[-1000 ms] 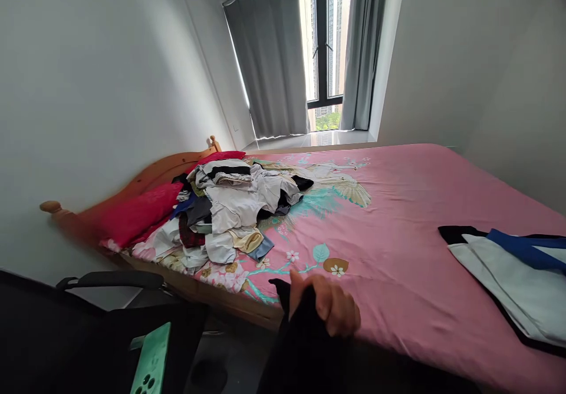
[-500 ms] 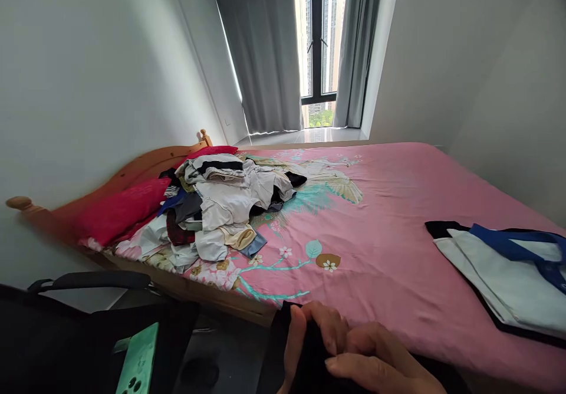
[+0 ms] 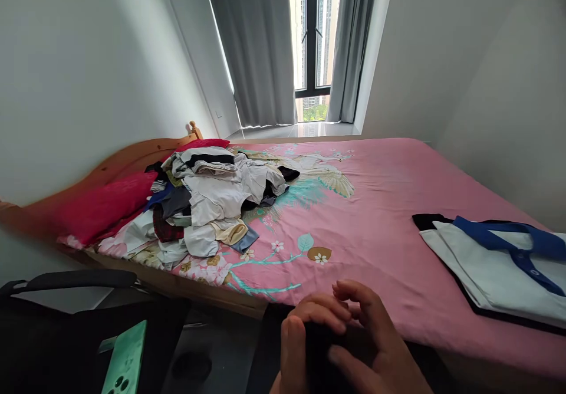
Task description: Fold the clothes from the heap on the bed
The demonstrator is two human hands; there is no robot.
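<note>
My left hand [image 3: 295, 344] is at the lower middle, near the bed's front edge. Its fingers curl over and its thumb stands upright, with something very dark between them, too dark to make out. Close beside it on the right, my right hand [image 3: 382, 341] has its fingers apart, the index finger raised and the thumb pointing at the dark area. Whether the right fingertips touch the left ones is unclear. Black fabric [image 3: 267, 344] lies below and around both hands.
A pink bed [image 3: 375, 205] spreads ahead, with a heap of clothes [image 3: 216, 196] beside red pillows [image 3: 108, 202] at left. A folded white shirt with a blue collar [image 3: 490, 270] lies on black cloth at right. A green phone [image 3: 126, 355] rests on a black bag or chair [image 3: 57, 329] at lower left.
My right hand has let go of its pinch on the black material and its fingers have spread and risen. The left fingers stay curled. The view has shifted slightly.
</note>
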